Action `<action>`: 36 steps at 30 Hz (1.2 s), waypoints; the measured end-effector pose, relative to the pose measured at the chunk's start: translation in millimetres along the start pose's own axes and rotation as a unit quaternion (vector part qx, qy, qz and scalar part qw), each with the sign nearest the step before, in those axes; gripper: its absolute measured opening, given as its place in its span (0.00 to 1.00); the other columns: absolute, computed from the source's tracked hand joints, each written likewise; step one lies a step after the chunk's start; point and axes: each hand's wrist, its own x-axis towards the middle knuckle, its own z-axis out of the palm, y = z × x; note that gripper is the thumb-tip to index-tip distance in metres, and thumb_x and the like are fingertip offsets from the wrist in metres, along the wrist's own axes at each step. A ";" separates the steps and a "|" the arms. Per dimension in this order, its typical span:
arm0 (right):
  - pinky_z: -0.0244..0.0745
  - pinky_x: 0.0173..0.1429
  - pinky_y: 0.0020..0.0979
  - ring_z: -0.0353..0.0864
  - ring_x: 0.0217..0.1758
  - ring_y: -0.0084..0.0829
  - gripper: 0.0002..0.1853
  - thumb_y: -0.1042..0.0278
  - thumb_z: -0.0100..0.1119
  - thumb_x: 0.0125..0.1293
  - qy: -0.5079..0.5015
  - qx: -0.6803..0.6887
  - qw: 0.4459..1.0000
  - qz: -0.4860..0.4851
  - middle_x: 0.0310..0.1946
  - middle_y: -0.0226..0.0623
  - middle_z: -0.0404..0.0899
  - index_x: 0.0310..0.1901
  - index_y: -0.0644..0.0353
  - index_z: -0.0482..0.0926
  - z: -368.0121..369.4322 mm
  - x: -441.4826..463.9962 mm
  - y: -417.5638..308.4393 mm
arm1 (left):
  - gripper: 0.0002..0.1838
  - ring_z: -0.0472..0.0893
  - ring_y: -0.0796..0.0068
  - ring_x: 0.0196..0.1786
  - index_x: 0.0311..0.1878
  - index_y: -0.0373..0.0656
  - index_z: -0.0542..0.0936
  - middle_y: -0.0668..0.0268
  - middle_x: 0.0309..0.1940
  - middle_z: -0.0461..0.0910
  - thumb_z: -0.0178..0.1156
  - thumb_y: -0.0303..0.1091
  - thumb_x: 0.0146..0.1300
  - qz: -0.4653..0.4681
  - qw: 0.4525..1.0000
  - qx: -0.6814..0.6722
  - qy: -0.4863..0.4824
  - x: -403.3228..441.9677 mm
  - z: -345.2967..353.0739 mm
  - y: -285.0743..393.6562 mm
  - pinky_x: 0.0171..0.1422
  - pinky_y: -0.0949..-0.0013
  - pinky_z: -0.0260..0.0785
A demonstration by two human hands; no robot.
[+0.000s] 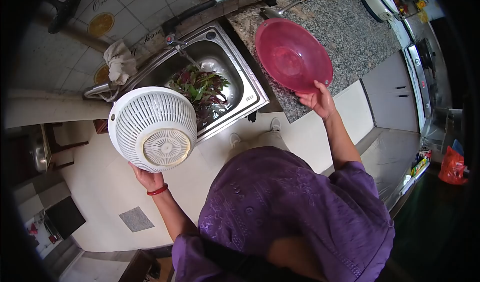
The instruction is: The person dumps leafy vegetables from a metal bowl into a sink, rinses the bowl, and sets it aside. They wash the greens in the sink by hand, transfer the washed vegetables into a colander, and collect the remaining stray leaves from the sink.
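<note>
My left hand [146, 177] grips the rim of a white plastic colander [152, 117], tilted so its slotted underside faces me. It hangs at the near left corner of the steel sink [253, 96] and covers part of it. My right hand [319, 101] is closed on the near rim of a pink plastic basin [287, 57], which is at the counter's edge beside the sink. Leafy greens with purple-red stems [199, 88] lie in the sink under the faucet [182, 50].
A spatula with a yellow handle [290, 5] lies behind the basin on the granite counter [350, 32]. A white rice cooker [381, 4] stands at the far right. A rag [120, 62] hangs left of the sink. An orange-red plastic bag [452, 166] is at the right.
</note>
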 end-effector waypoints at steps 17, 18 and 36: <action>0.81 0.28 0.27 0.79 0.33 0.30 0.18 0.74 0.47 0.56 -0.028 -0.337 0.941 0.027 0.36 0.39 0.75 0.50 0.67 0.66 157.2 43.0 37.3 | 0.25 0.66 0.65 0.61 0.62 0.42 0.63 0.62 0.59 0.67 0.39 0.49 0.69 0.061 0.993 -0.079 0.068 -35.8 -51.2 16.1 0.67 0.59 0.58; 0.81 0.27 0.28 0.79 0.32 0.30 0.19 0.75 0.47 0.55 -0.009 -0.351 0.935 0.055 0.35 0.38 0.74 0.51 0.65 0.66 159.2 50.5 42.1 | 0.25 0.66 0.65 0.61 0.62 0.42 0.63 0.63 0.59 0.67 0.39 0.49 0.69 0.057 0.992 -0.088 0.074 -37.6 -53.5 15.0 0.66 0.60 0.58; 0.80 0.25 0.23 0.80 0.41 0.49 0.17 0.73 0.46 0.55 -0.132 0.001 0.928 0.347 0.44 0.51 0.75 0.47 0.69 0.68 174.2 145.2 132.4 | 0.23 0.69 0.66 0.59 0.60 0.47 0.66 0.66 0.58 0.70 0.43 0.48 0.68 0.043 0.984 -0.131 0.116 -49.4 -66.2 16.7 0.63 0.55 0.62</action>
